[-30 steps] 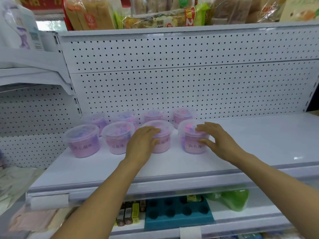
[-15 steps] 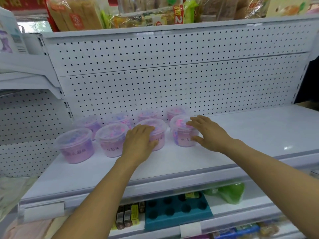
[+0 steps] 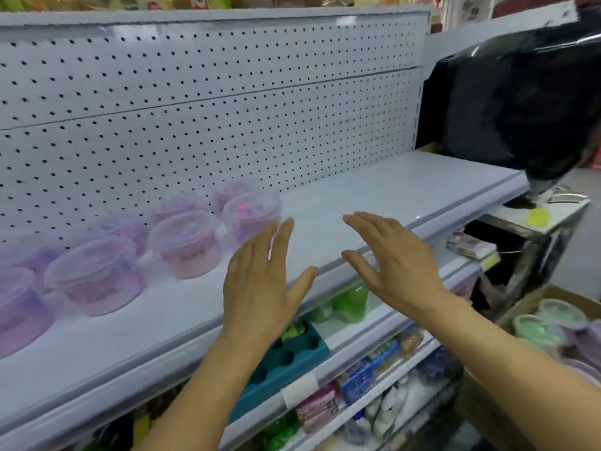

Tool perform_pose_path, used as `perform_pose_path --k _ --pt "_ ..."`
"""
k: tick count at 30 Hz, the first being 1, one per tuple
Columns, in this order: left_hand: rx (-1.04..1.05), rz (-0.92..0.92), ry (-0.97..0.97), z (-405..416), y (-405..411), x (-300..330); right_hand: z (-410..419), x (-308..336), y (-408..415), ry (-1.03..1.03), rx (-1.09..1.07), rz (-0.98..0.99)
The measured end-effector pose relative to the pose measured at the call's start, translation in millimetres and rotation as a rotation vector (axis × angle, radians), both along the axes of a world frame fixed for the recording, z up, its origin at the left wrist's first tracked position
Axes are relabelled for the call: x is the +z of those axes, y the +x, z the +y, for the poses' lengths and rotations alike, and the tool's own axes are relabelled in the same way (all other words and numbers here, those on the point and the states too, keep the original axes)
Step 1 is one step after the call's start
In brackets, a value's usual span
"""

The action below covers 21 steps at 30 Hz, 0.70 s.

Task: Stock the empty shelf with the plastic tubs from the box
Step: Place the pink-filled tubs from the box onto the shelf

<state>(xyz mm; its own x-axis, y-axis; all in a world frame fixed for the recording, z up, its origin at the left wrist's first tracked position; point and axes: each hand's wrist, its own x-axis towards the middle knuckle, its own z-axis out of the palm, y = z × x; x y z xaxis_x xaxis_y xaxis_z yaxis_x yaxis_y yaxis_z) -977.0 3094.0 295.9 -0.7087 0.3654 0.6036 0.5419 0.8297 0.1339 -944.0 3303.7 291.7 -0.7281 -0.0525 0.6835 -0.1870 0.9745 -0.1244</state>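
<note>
Head view: the left hand (image 3: 260, 281) is flat with fingers straight and together, thumb spread to the side, holding nothing; it hovers over the front edge of the shelf (image 3: 374, 203), just right of the tubs (image 3: 187, 244). The right hand (image 3: 395, 258) is likewise spread, fingers extended and thumb apart, holding nothing, and sits to the right of the left hand, above the shelf's front lip. Neither hand touches a tub. The tubs are round, clear plastic with clear snap lids, filled with pink and purple contents; they stand upright in two rows on the left part of the shelf, the rear row against the pegboard (image 3: 227, 92). The image is blurred, so label print cannot be read. Right of the shelf and lower, a cardboard box (image 3: 527, 304) holds further tubs with green and pale purple contents. Below the shelf, a teal tray (image 3: 286, 362) with round holes lies on the next level.
</note>
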Motion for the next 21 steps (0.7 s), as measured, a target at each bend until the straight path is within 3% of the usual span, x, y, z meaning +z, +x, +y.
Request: perform_pose_path --k 11,16,21 --pt "-0.449 -0.142 -0.177 184.0 26.9 -62.3 167.6 -72.4 108.0 -0.047 -0.409 -0.190" --pt "-0.525 -0.233 -0.277 287.5 35.2 -109.2 271.7 -113.7 151.0 -0.131 -0.553 -0.351" --pt "-0.598 -0.445 -0.329 387.8 48.6 -158.1 376.0 -157.7 188.3 -0.258 -0.702 -0.531"
